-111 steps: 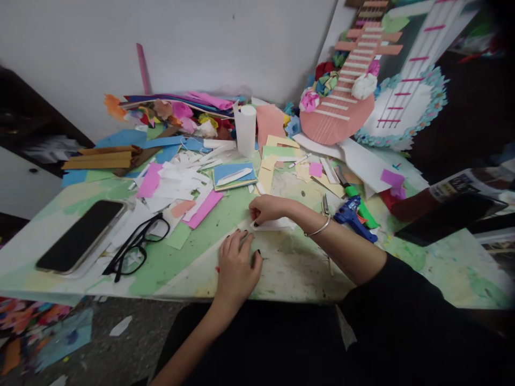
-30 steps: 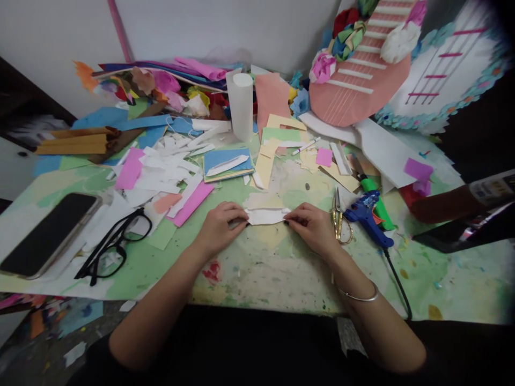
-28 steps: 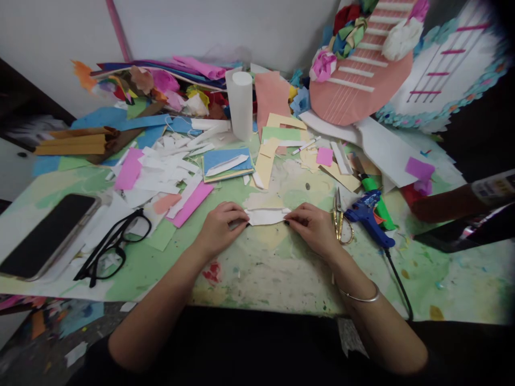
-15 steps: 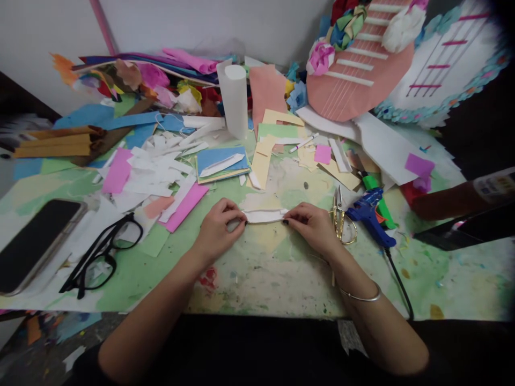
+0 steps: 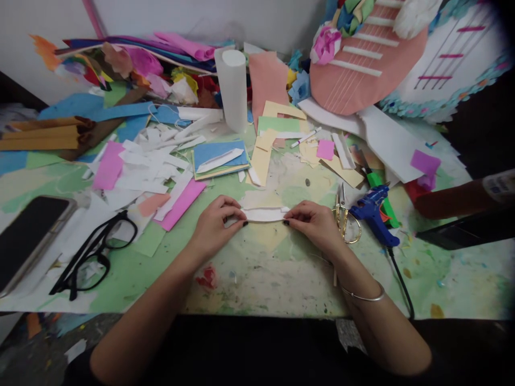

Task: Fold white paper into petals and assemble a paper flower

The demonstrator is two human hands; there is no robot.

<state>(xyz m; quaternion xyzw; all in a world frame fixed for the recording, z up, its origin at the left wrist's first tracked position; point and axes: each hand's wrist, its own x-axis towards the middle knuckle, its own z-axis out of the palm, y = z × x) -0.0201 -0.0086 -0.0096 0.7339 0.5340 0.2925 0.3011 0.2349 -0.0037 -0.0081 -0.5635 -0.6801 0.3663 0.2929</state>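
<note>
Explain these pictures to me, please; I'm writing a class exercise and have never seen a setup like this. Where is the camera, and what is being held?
There is no machine here: a person works with two bare hands, filmed by one camera worn on the head, looking forward and down. The left hand and right hand each pinch one end of a narrow white paper strip above or on a paint-stained table; I can't tell if it touches. To the person's left lie a phone, black glasses and white paper scraps. By the right hand are gold-handled scissors and a blue glue gun. Behind stand a white roll and a pink guitar-shaped piece.
</note>
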